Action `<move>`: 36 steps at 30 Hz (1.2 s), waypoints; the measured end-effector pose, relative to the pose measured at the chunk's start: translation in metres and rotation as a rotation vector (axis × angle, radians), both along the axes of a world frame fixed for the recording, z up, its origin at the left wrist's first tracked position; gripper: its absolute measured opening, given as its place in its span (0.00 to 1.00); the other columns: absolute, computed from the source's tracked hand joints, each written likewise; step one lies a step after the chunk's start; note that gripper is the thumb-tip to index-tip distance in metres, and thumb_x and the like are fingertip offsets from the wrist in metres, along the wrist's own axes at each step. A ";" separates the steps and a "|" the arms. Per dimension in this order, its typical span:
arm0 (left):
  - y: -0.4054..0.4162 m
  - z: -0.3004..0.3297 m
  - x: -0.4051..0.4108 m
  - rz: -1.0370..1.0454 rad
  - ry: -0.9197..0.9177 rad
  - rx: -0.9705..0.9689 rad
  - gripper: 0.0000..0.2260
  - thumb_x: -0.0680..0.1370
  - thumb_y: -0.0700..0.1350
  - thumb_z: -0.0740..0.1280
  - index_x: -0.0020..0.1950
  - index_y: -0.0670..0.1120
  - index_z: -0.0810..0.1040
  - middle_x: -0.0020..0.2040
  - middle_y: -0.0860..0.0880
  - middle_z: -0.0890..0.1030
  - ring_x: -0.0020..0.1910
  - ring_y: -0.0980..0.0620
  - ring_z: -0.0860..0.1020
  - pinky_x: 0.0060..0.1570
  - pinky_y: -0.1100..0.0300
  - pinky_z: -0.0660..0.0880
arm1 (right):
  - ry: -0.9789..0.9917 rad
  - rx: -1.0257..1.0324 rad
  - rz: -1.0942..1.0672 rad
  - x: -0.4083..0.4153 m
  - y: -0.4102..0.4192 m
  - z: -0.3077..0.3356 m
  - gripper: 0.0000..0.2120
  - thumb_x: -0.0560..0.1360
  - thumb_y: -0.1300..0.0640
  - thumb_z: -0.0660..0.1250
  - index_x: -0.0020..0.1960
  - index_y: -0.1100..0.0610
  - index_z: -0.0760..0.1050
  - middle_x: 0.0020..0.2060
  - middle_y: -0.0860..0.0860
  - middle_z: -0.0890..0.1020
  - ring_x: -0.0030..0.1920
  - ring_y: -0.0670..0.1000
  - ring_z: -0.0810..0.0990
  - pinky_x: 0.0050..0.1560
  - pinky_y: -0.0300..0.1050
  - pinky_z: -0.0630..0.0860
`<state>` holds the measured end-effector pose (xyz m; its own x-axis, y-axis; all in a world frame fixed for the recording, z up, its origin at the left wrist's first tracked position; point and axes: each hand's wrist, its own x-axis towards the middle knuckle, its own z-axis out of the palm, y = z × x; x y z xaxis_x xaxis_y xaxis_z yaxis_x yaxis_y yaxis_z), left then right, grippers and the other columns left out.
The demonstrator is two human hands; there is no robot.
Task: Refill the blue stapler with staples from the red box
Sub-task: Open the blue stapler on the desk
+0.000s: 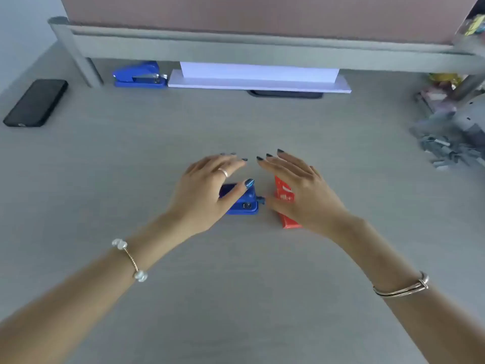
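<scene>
A small blue stapler (245, 202) lies on the grey desk in the middle of the view, its back end facing me. My left hand (207, 190) hovers over it with fingers spread, the thumb resting across its top. The red staple box (284, 203) lies just right of the stapler, mostly covered by my right hand (301, 190), which is flat and spread above it. Whether either hand grips anything is unclear; the fingers are apart.
A second blue stapler (140, 74) sits at the back left beside a white paper stack (258, 78). A black phone (36, 102) lies far left. Loose staples and clutter (451, 148) fill the right edge. A grey shelf rail (262, 48) runs across the back.
</scene>
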<state>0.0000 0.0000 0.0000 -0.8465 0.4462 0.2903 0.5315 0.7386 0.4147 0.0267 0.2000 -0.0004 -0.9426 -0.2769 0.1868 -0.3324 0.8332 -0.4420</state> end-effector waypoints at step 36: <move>-0.087 0.008 0.016 -0.158 -0.270 0.695 0.10 0.68 0.47 0.69 0.48 0.51 0.74 0.50 0.46 0.79 0.48 0.54 0.80 0.48 0.63 0.77 | 0.114 0.020 0.024 0.032 -0.016 -0.032 0.08 0.71 0.54 0.70 0.50 0.50 0.78 0.38 0.30 0.67 0.62 0.49 0.65 0.57 0.41 0.57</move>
